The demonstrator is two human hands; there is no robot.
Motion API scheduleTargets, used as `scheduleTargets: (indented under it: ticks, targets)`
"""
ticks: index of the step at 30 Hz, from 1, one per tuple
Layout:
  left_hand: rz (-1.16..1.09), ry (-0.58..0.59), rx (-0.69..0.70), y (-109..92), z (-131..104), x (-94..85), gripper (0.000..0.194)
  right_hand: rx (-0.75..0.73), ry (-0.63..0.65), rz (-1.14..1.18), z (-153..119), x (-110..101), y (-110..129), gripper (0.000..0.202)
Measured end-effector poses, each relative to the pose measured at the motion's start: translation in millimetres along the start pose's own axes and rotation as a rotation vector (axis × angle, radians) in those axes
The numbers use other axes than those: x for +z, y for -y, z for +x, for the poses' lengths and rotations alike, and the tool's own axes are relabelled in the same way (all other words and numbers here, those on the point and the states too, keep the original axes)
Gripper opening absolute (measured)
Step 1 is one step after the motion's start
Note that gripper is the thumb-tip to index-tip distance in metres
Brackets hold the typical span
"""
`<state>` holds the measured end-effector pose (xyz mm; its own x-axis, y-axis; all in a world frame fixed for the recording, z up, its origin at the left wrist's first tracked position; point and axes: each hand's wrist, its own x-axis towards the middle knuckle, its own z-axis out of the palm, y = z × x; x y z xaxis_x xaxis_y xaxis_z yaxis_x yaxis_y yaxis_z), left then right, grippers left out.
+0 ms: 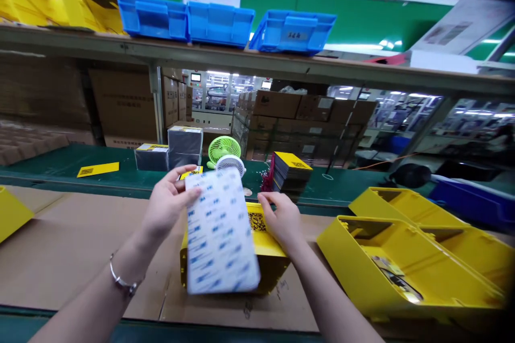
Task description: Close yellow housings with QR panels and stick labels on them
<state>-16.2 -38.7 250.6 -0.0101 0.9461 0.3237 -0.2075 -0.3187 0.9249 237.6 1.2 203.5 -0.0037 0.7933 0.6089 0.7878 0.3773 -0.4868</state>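
Left hand (167, 206) pinches the white printed sheet (221, 233) at frame centre, over the yellow box (267, 249); right hand (281, 220) rests fingers spread on that box. Best steady the box while lifting evenly.

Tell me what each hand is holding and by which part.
The left hand pinches the white printed sheet by its top left corner. The right hand rests on the yellow box, not clearly gripping it.

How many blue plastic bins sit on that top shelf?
3 blue plastic bins, side by side on the wooden shelf: left, middle, right, tilted. More may be hidden out of frame.
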Motion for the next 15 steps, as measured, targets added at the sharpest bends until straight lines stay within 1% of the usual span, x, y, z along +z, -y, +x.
scheduleTargets:
  ticks: [1,2,3,4,6,7,8,10,11,13,15]
  targets:
    - [0.022,0.075,-0.049,-2.6,-11.9,4.5,0.058,-0.002,-0.022,0.081,-3.4,-4.3,7.0,0.028]
    - [0.054,0.138,-0.095,-3.7,-22.9,9.2,0.058,0.002,0.000,0.172,-7.1,-8.9,15.7,0.028]
    - [0.092,0.187,-0.128,-3.5,-32.7,13.9,0.056,0.007,0.070,0.262,-11.3,-13.7,25.9,0.027]
    - [0.135,0.219,-0.143,-2.1,-41.3,18.4,0.054,0.009,0.167,0.342,-15.8,-18.5,37.0,0.026]
    - [0.206,0.241,-0.133,3.3,-54.6,26.3,0.048,-0.005,0.376,0.451,-25.3,-27.2,59.3,0.022]
    - [0.226,0.239,-0.121,6.8,-59.6,29.4,0.045,-0.011,0.449,0.485,-29.9,-30.8,69.3,0.019]
    - [0.230,0.238,-0.118,10.3,-63.6,32.1,0.043,-0.010,0.489,0.515,-34.2,-33.9,77.7,0.016]
    - [0.174,0.236,-0.147,16.7,-70.1,36.2,0.041,0.018,0.500,0.578,-41.2,-39.2,89.4,0.011]
    - [0.109,0.235,-0.173,19.3,-72.9,38.0,0.039,0.038,0.494,0.615,-43.8,-41.6,92.7,0.010]
    - [-0.104,0.258,-0.242,23.7,-78.9,42.0,0.035,0.070,0.457,0.682,-47.5,-46.5,95.8,0.008]
    - [-0.393,0.353,-0.351,27.7,-86.2,47.0,0.035,0.067,0.354,0.696,-50.4,-50.8,96.3,0.007]
